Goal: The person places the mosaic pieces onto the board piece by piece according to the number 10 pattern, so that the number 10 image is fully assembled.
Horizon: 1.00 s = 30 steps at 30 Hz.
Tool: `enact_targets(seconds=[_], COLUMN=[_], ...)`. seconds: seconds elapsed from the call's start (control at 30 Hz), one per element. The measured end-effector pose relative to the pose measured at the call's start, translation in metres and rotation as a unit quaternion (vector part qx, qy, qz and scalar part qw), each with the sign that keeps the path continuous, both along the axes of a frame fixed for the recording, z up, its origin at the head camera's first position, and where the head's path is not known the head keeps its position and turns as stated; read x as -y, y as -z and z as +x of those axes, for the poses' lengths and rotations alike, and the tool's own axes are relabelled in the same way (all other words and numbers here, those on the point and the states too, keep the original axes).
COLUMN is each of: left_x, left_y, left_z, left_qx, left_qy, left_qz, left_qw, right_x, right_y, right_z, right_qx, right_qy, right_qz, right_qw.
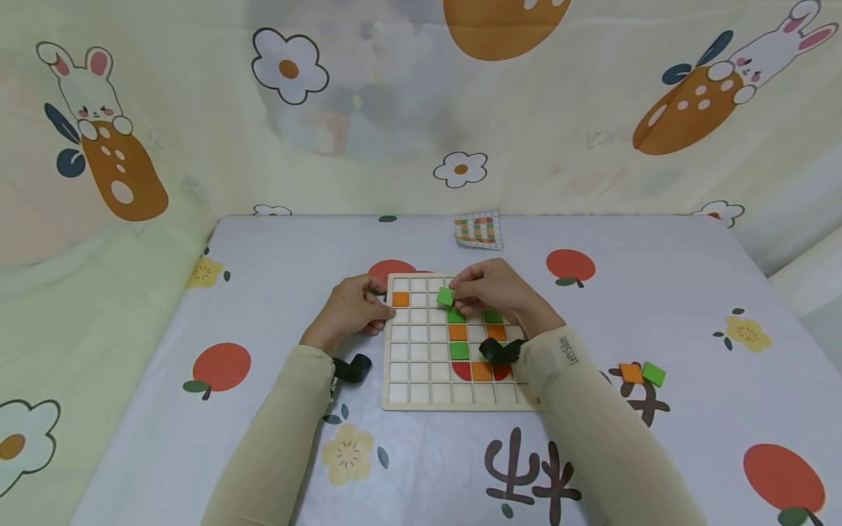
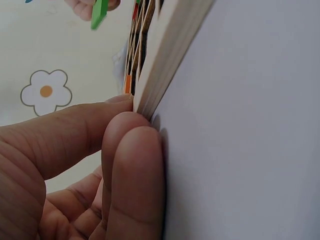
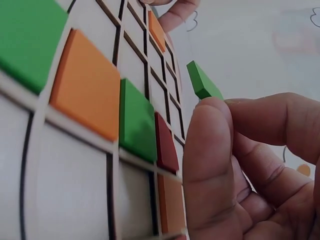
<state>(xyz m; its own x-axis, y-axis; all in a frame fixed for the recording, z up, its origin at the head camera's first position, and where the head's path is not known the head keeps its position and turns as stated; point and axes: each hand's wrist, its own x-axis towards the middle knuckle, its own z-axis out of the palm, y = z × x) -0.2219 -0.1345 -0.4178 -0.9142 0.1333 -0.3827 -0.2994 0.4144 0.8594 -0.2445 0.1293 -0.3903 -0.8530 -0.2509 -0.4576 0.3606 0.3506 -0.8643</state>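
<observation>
A pale wooden grid board [image 1: 419,372] lies on the table before me. At its left edge my left hand [image 1: 349,310] grips the frame, with the thumb on the rim [image 2: 150,85] and curled fingertips against the side. Between thumb and fingers of my right hand [image 1: 496,291] is a square green tile [image 3: 202,82], tilted and raised over the board's upper part. An orange tile [image 1: 400,299] sits in a cell near the board's upper left. More green, orange and red tiles fill cells right of the middle, partly hidden by my right wrist.
Loose on the table to the right lie an orange tile [image 1: 630,373] and a green tile [image 1: 654,374], side by side. Behind the board is a small card with a coloured grid pattern [image 1: 478,231]. A printed curtain [image 1: 381,139] hangs at the table's back.
</observation>
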Motion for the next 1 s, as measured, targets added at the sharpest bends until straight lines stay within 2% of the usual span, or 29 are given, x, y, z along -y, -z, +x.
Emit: enact_targets(seconds=[0.43, 0.83, 1.0], left_x=[0.0, -0.001, -0.001], left_y=[0.001, 0.001, 0.0], left_z=[0.0, 0.0, -0.001], left_qx=[-0.002, 0.001, 0.004], left_qy=[-0.001, -0.002, -0.004], left_qz=[-0.008, -0.017, -0.021], left_qw=[1.0, 0.9998, 0.9998], right_x=[0.026, 0.038, 0.039], right_y=[0.003, 0.007, 0.008], right_z=[-0.011, -0.014, -0.014], right_qx=[0.002, -0.014, -0.019], right_qy=[-0.013, -0.033, -0.036], right_qz=[-0.007, 0.034, 0.035], right_qw=[1.0, 0.999, 0.999])
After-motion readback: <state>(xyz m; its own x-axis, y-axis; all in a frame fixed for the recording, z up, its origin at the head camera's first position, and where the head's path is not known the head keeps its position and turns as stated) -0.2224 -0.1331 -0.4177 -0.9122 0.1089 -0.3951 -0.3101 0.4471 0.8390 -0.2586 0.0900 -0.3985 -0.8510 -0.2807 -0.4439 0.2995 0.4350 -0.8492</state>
